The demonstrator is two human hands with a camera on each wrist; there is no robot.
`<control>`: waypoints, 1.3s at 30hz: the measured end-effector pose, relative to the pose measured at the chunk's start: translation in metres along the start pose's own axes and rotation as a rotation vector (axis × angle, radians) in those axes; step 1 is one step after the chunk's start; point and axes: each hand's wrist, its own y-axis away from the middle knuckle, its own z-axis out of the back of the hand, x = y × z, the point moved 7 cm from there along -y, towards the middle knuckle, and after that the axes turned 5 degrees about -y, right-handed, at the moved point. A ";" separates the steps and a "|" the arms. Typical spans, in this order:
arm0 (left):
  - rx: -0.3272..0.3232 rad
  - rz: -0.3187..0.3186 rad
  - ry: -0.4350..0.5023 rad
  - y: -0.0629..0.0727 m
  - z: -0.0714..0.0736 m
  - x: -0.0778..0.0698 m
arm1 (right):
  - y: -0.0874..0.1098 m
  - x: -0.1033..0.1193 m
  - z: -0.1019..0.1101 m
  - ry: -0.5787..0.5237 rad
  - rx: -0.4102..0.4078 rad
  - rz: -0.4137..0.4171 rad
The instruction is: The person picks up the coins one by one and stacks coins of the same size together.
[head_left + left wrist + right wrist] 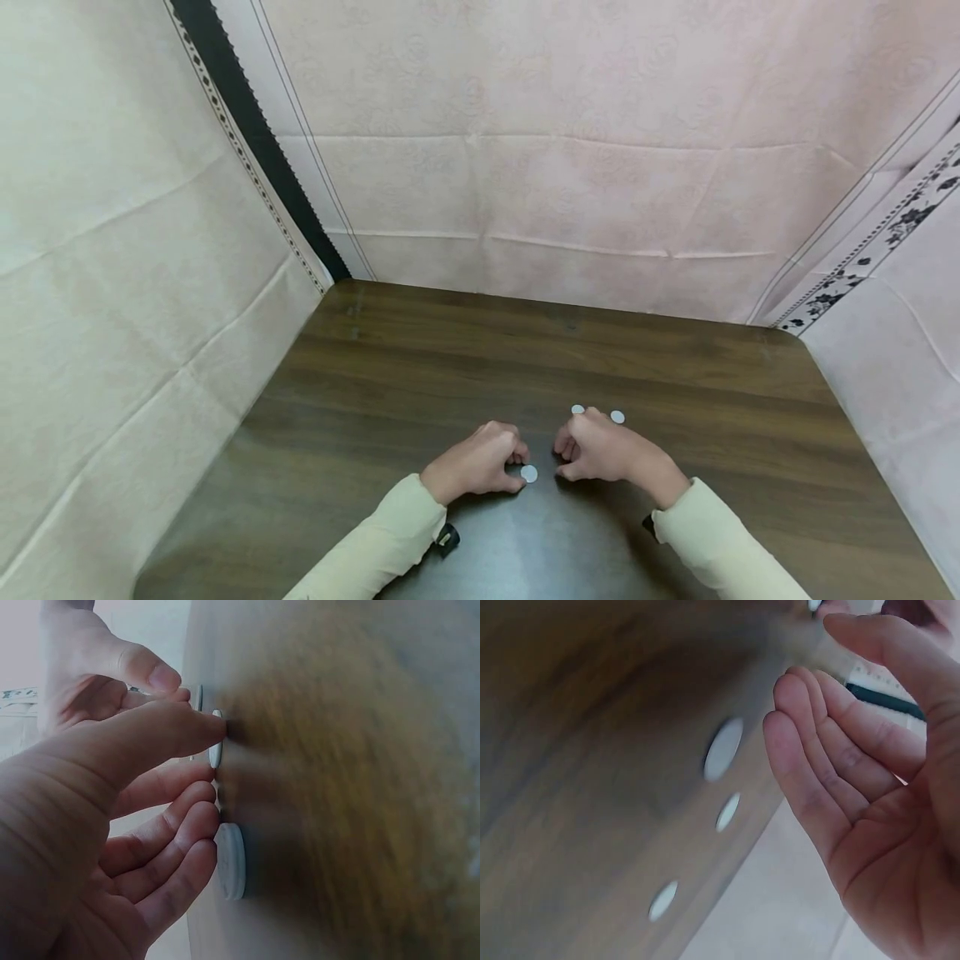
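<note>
My left hand (483, 460) is low over the brown tabletop. Its thumb and index finger lie on either side of a small white disc (529, 473), seeming to pinch its edge; the left wrist view shows this disc (217, 742) edge-on. Thicker, perhaps two stacked, another white disc (231, 862) lies by that hand's other fingers. Facing it, my right hand (603, 447) has bent fingers and a thumb held apart, with nothing between them. Just beyond the right hand lie a partly covered white disc (577, 409) and a second white disc (617, 417).
The wooden table (420, 350) has a light patterned cloth (525, 192) hanging behind it. More cloth hangs at the left (150, 292) and right. Three white discs, the largest-looking disc (724, 750) nearest, show beside the fingers in the right wrist view.
</note>
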 end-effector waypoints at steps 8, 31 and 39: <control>0.008 0.012 -0.009 -0.001 -0.002 0.001 | 0.019 -0.017 0.024 0.014 -0.030 -0.043; 0.016 0.018 0.002 -0.002 -0.002 -0.001 | 0.012 -0.031 0.015 0.162 -0.040 -0.053; 0.031 0.036 0.003 -0.004 -0.005 0.001 | 0.003 -0.034 0.006 0.428 -0.039 -0.026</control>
